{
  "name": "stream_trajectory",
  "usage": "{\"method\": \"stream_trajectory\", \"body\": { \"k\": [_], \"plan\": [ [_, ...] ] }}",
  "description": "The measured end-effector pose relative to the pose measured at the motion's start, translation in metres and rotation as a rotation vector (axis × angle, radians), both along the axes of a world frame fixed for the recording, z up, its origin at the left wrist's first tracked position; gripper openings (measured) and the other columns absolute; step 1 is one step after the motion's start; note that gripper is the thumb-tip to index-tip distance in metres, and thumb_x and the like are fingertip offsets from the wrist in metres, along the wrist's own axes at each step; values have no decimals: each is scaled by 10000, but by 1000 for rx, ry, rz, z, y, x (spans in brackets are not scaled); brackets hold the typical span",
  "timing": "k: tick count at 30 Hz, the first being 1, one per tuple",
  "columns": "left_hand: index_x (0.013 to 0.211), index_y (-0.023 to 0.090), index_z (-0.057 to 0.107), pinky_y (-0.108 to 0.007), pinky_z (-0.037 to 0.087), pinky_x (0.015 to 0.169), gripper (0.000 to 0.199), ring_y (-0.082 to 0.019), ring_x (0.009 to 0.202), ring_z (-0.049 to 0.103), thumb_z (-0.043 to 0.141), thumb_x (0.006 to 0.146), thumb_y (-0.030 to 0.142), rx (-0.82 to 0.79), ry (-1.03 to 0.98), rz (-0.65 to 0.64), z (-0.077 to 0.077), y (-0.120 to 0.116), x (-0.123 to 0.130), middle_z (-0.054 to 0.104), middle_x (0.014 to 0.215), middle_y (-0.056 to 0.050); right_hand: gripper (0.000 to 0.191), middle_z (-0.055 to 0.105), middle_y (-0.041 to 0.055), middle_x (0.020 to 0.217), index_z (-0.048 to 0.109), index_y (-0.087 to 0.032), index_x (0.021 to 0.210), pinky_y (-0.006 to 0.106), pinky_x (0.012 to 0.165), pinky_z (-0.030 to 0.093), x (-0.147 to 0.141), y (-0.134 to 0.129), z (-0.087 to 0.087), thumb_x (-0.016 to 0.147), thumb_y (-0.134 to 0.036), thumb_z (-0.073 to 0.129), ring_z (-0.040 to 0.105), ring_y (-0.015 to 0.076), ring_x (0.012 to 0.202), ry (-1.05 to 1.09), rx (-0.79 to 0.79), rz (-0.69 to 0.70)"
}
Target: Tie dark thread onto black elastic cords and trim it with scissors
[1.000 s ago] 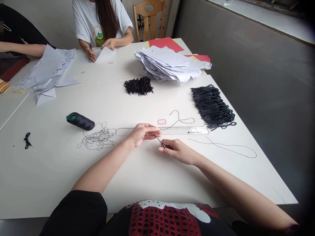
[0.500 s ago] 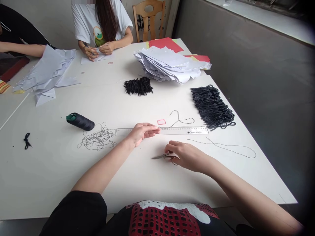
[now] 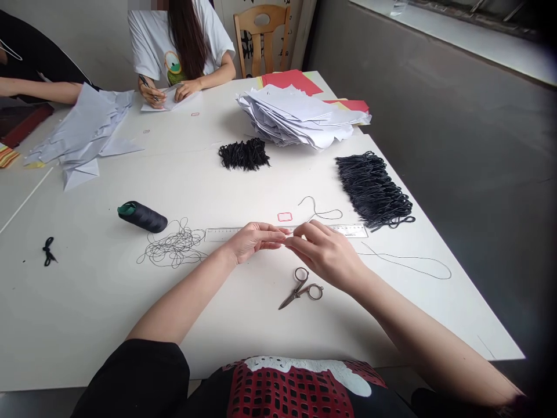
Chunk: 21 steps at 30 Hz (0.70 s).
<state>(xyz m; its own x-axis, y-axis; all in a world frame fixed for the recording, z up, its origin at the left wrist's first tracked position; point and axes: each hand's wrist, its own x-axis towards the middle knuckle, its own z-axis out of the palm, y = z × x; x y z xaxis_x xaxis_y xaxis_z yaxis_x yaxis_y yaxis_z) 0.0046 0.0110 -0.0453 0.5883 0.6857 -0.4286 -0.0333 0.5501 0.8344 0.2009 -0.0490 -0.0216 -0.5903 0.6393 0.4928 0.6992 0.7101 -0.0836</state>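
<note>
Above the clear ruler (image 3: 217,234), my left hand (image 3: 260,239) pinches a thin dark thread (image 3: 331,217) between thumb and fingers. My right hand (image 3: 319,247) meets it from the right, its fingertips closed at the same spot on the thread. Part of the thread curls on the table beyond the ruler. Small scissors (image 3: 300,290) lie slightly open on the table below my right hand, untouched. A loose tangle of thread (image 3: 174,247) lies left of my left hand, beside a black spool (image 3: 143,216).
Bundles of black cord loops (image 3: 244,155) (image 3: 374,188) lie behind and at the right. A paper stack (image 3: 300,116) stands farther back. Another thread (image 3: 418,270) lies at the right, a small black knot (image 3: 49,251) at the left. Across the table, a person (image 3: 183,52) writes on paper.
My right hand has let go of the scissors, which now lie on the table, and has moved up and left to my left hand at the thread. My left hand has hardly moved.
</note>
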Motion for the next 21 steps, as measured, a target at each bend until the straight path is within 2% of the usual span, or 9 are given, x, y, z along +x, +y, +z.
{"method": "stream_trajectory", "body": {
  "k": [2,5,9,12,15,19,21],
  "plan": [
    [709,147,754,-291,478,821,154,-174,905,623,808,657,282,-16,-4,8,1,-1,1,726,944,-88,186,619,67,848,662,-143,951,286,597,373,-3,5,-1,936,-55,500,488,174,751,-78,158,46],
    [686,135,741,-262,485,755,100,-141,773,610,770,664,229,-55,-28,38,2,-4,3,700,771,-56,160,607,54,819,666,-139,906,302,597,325,-8,8,-3,912,-38,542,425,167,704,-174,300,100],
    [612,135,687,-242,504,690,63,-105,645,574,715,665,155,-207,-84,120,1,-5,6,647,657,-18,124,583,52,783,659,-124,848,315,598,284,-17,11,-11,864,-21,592,391,166,687,-198,397,51],
    [605,143,670,-241,518,699,78,-93,614,558,702,676,142,-266,-93,147,1,-5,7,615,613,2,166,574,54,766,635,-132,778,316,599,276,-21,12,-17,866,-9,565,384,167,685,-167,428,10],
    [659,136,689,-255,520,768,49,-100,673,589,718,695,152,-258,-112,160,2,-5,7,644,673,-7,210,581,58,764,614,-142,762,315,603,290,-22,14,-21,886,1,522,404,172,699,-128,391,-9],
    [771,118,712,-274,497,860,98,-122,787,637,749,717,192,-189,-93,195,4,-6,7,692,807,-37,185,615,52,771,621,-156,828,292,636,373,-17,19,-25,934,-57,507,482,170,741,50,201,-28],
    [811,121,695,-288,501,855,143,-141,801,665,753,733,227,-158,-54,194,5,-5,5,702,830,-50,148,638,52,784,632,-163,853,281,649,420,-13,21,-26,947,-110,530,513,166,741,166,107,-31]
  ]
}}
